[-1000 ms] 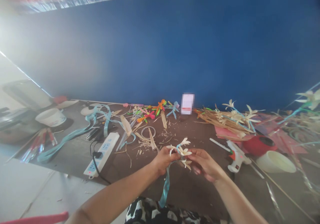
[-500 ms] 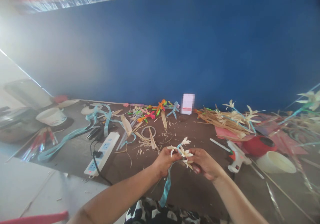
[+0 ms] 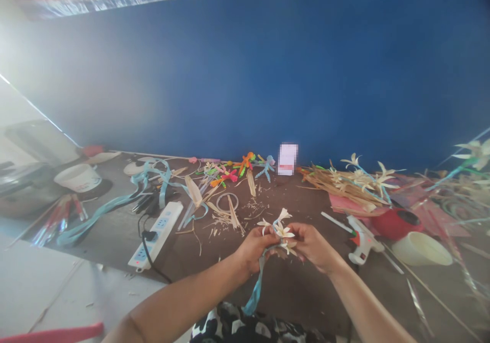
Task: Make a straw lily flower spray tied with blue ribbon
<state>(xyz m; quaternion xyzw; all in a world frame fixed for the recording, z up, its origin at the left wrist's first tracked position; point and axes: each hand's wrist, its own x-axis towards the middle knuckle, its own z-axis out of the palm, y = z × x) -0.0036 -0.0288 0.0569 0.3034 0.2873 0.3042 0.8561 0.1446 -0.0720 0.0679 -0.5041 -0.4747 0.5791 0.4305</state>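
From where I stood, the left hand (image 3: 255, 248) was closed on the stem of some white flowers (image 3: 284, 230), held above the near middle of the table (image 3: 306, 297). The right hand (image 3: 316, 246) curled its fingers at their right side; I couldn't tell whether it gripped anything. A blue ribbon (image 3: 255, 292) hung below. A glue gun (image 3: 363, 241) lay to the right.

A cream flower spray (image 3: 282, 230) with pointed, spread petals sits between the left hand (image 3: 257, 248) and right hand (image 3: 314, 248). A pale blue ribbon (image 3: 257, 288) dangles below the left hand.
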